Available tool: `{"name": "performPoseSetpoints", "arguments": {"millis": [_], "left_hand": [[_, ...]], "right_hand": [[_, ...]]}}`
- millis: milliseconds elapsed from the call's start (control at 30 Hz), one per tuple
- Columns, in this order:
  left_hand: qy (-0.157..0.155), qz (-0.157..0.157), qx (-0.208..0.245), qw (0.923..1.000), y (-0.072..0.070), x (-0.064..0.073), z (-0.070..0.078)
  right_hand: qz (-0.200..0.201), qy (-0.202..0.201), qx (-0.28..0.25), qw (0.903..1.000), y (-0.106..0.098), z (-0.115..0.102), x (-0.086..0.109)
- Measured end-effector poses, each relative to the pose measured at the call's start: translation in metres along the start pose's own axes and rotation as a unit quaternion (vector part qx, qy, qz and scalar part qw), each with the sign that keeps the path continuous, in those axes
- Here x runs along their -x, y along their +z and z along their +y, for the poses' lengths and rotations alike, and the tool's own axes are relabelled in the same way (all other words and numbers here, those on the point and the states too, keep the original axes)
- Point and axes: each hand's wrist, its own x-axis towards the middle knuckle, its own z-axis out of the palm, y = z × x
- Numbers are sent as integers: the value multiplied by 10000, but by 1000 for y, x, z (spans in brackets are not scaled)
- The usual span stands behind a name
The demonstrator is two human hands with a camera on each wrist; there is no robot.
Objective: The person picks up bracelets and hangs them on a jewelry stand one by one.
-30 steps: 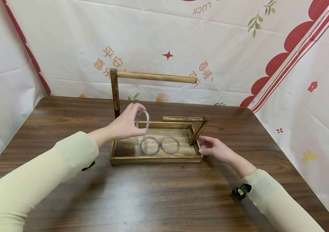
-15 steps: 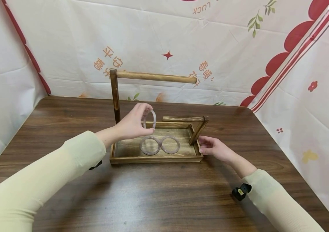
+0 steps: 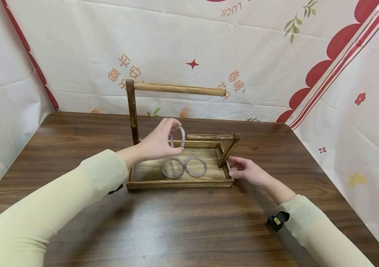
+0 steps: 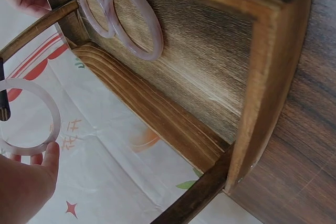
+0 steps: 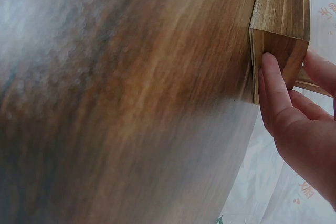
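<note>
My left hand (image 3: 161,140) pinches a pale lilac bangle (image 3: 183,138) between thumb and fingers, upright above the tray, just left of the short bar's free end. In the left wrist view the held bangle (image 4: 56,116) overlaps the dark tip of a bar. Two similar bangles, one on the left (image 3: 163,168) and one on the right (image 3: 205,167), lie side by side on the floor of the wooden display tray (image 3: 179,183). My right hand (image 3: 251,172) holds the tray's right end, its fingers (image 5: 275,80) against the outer face and its thumb at the rim.
A tall post at the tray's left carries a long horizontal bar (image 3: 179,89) with a free right end. The shorter bar (image 3: 209,137) points left from a post at the right. All stands on a brown wooden table (image 3: 183,226) before a patterned white cloth (image 3: 162,40).
My left hand has moved to the right with its bangle, toward the short bar's free end. My right hand, the tray and the two lying bangles have stayed in place.
</note>
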Motion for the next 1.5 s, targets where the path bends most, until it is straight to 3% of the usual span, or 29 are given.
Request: {"name": "performPoseSetpoints", "arguments": {"millis": [1500], "left_hand": [[168,15,-263,9995,19,-27,23]], "right_hand": [[15,-24,6,10000,1,0,0]]}}
